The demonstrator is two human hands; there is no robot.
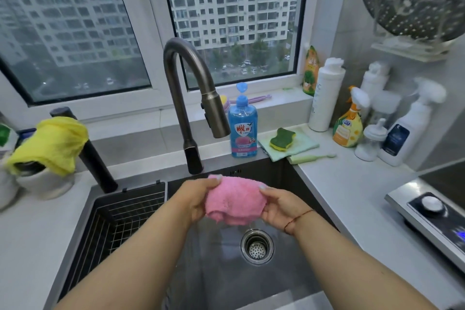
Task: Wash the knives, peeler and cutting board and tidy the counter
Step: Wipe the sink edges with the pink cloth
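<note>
Over sink [226, 279], bunched pink cloth [235, 200].

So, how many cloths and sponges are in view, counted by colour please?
Pink cloth, gripped by left hand and right hand: 1
Yellow cloth: 1
Pale green cloth: 1
Green-and-yellow sponge: 1
Total: 4
</note>
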